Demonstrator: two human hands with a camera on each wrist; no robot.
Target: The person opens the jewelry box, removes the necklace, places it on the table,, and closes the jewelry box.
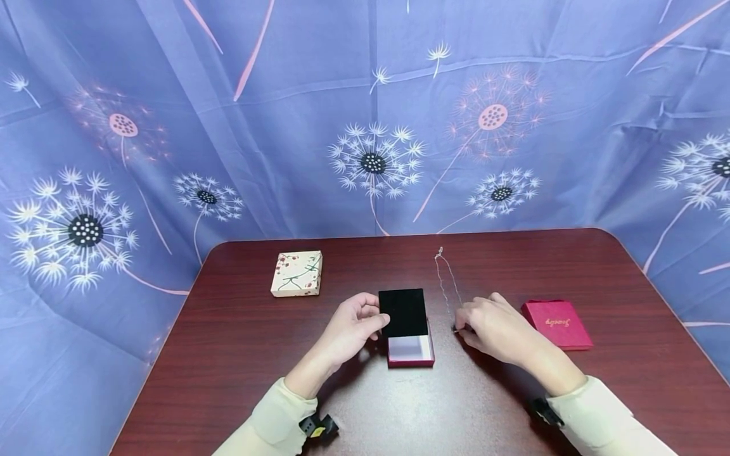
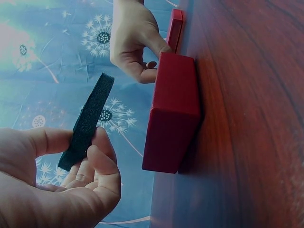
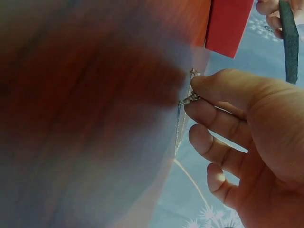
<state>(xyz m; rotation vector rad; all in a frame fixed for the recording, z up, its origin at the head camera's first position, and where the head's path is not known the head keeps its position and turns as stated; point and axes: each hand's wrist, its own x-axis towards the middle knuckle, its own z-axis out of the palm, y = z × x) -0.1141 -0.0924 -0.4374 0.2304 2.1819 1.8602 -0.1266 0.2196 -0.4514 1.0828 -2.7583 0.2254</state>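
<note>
1. At far left, a square cream cardboard box with a red-and-green floral print (image 1: 297, 273) sits on the glossy reddish-brown table (image 1: 228, 392), closed and well apart from both hands.

2. The person's left hand (image 1: 355, 324) pinches, between thumb and fingers, the left edge of a flat black velvety pad (image 1: 402, 312). The left wrist view shows the pad tilted and raised, apart from the box, its side thick and foam-like.

3. Below the pad stands an open red rectangular box (image 1: 411, 363); its near part shows a pale interior, while the pad hides the far part. The work looks partway along: the box is uncovered and the pad is out of it. Neither pad nor necklace is in the visible part of the box.

4. Right of the box, a thin silver-coloured chain necklace (image 1: 441, 286) stretches away in a narrow loop to its far end. The near end carries a small, glinting ornament, its shape too small to make out.

5. The right hand (image 1: 497, 328) pinches that near end between thumb and forefinger; its other fingers are loosely bent and slightly spread.

6. At far right lies a flat red piece with gold "Jewelry" lettering (image 1: 557, 324), apparently the box's lid, off and not yet replaced.
</note>
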